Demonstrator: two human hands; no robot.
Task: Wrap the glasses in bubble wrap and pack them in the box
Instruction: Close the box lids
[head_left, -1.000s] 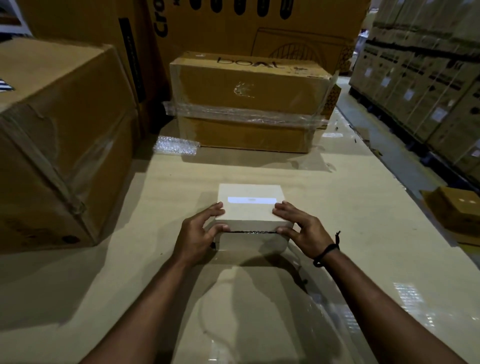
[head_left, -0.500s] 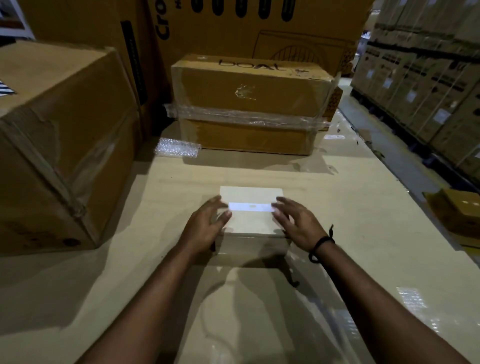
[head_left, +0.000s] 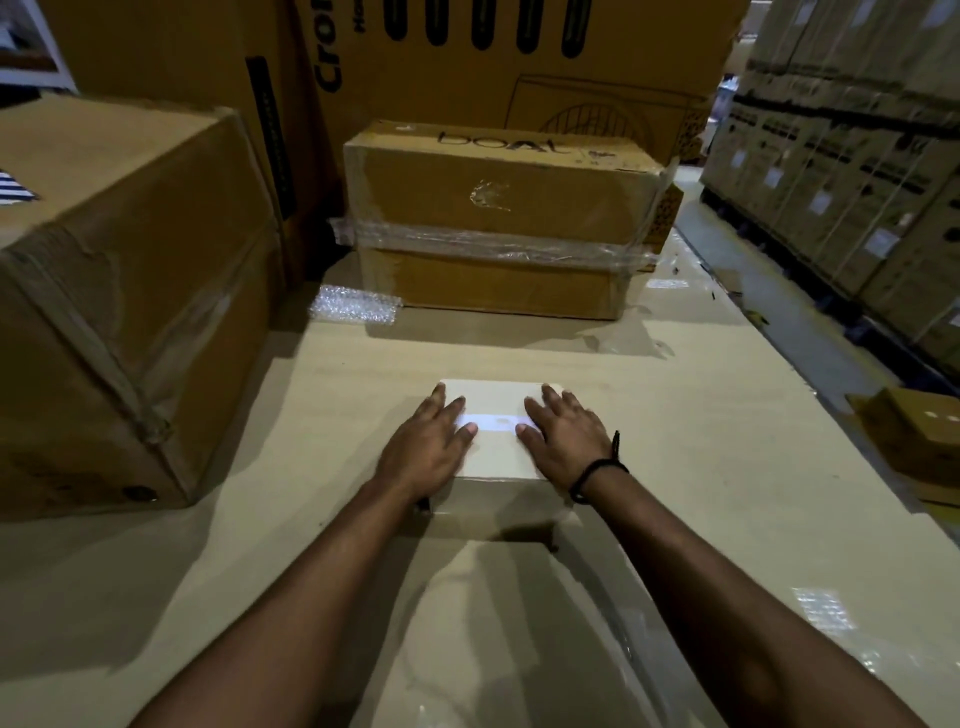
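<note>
A small white box (head_left: 496, 447) with its lid on sits on the cardboard work surface in front of me. A pale strip runs across the lid. My left hand (head_left: 428, 444) lies flat on the lid's left side, fingers straight. My right hand (head_left: 563, 439), with a black cord at the wrist, lies flat on the lid's right side. A piece of bubble wrap (head_left: 356, 304) lies farther back on the left, apart from both hands. No glasses are visible; the inside of the box is hidden.
A large taped carton (head_left: 119, 291) stands at the left. Another taped carton (head_left: 498, 223) stands behind the box, with bigger cartons behind it. The surface's right edge drops to an aisle with a small carton (head_left: 919, 436) and stacked boxes (head_left: 852, 156).
My hands gripped the lid's near edge a second ago. They have slid forward onto the top and flattened, and the lid has come down onto the box.
</note>
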